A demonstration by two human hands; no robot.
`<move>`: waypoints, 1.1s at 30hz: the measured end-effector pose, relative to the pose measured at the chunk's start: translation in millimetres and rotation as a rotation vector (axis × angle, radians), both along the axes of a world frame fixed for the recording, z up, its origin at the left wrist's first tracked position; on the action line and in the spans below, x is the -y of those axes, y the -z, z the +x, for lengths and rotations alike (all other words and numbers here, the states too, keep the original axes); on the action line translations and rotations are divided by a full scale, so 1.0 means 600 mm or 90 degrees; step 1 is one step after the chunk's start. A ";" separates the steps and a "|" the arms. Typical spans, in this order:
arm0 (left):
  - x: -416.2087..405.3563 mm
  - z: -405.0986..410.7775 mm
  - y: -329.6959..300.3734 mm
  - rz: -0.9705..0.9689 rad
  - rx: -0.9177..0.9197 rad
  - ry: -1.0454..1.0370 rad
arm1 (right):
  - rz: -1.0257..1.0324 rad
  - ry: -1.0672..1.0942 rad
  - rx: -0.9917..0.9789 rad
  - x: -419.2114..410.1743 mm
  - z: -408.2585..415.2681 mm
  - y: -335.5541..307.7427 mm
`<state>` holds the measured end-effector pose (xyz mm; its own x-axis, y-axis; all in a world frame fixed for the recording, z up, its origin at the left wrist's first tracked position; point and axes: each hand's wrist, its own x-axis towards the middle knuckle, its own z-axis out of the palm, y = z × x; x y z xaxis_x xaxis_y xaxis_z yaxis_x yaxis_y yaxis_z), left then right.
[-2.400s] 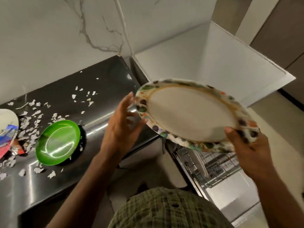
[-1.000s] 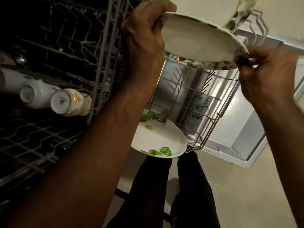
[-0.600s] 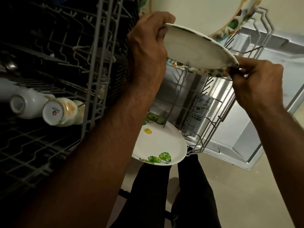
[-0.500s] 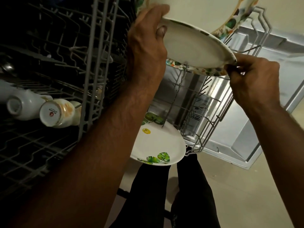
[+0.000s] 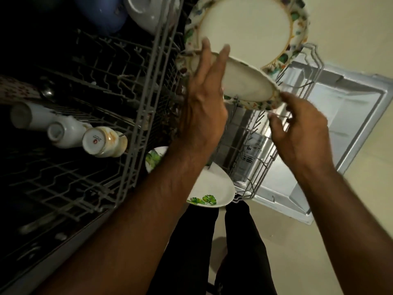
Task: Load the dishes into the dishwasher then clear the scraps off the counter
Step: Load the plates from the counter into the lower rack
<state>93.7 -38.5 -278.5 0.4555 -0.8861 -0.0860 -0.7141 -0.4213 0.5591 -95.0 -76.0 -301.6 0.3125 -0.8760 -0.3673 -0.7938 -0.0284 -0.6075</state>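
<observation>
Two plates with colourful floral rims stand in the dishwasher's lower rack (image 5: 262,167). The rear plate (image 5: 244,26) is upright at the top of the view. The front plate (image 5: 248,85) leans tilted among the tines just below it. My left hand (image 5: 202,111) lies against the front plate's left edge with fingers stretched straight and apart. My right hand (image 5: 297,128) hovers at its right rim, fingers loosely spread, one fingertip at the edge. A white plate with green leaf prints (image 5: 212,188) lies nearer me, partly under my left arm.
The pulled-out upper rack (image 5: 136,103) fills the left, holding white mugs (image 5: 66,135), a stained mug (image 5: 104,141) and a white bowl (image 5: 146,11). The open dishwasher door (image 5: 344,124) lies to the right above beige floor. My legs (image 5: 191,241) stand just before the rack.
I turned from the counter to the dishwasher and lowered the floral plate into the rack in front of the other one. Both hands have loosened from gripping its rim to spread fingers.
</observation>
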 end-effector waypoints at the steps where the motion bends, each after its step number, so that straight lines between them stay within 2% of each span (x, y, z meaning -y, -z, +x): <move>1: -0.013 -0.012 -0.016 0.007 -0.007 0.012 | 0.001 -0.009 -0.007 -0.015 -0.001 -0.020; 5: -0.080 -0.053 -0.108 0.045 -0.044 0.068 | 0.022 -0.055 -0.024 -0.065 -0.002 -0.109; 11: -0.184 -0.084 -0.289 0.179 -0.090 0.138 | 0.021 -0.168 0.033 -0.139 0.000 -0.284; 16: -0.286 -0.089 -0.401 0.207 -0.004 0.146 | -0.005 -0.285 0.061 -0.194 0.009 -0.413; 20: -0.346 -0.086 -0.489 0.181 0.050 0.102 | -0.050 -0.394 0.105 -0.228 0.027 -0.495; 25: -0.416 -0.080 -0.545 0.111 0.130 -0.007 | -0.081 -0.530 0.162 -0.265 0.072 -0.565; 30: -0.491 -0.065 -0.593 0.055 0.165 -0.144 | -0.169 -0.668 0.201 -0.304 0.132 -0.608; 33: -0.543 -0.053 -0.616 0.053 0.134 -0.217 | -0.207 -0.726 0.205 -0.339 0.167 -0.628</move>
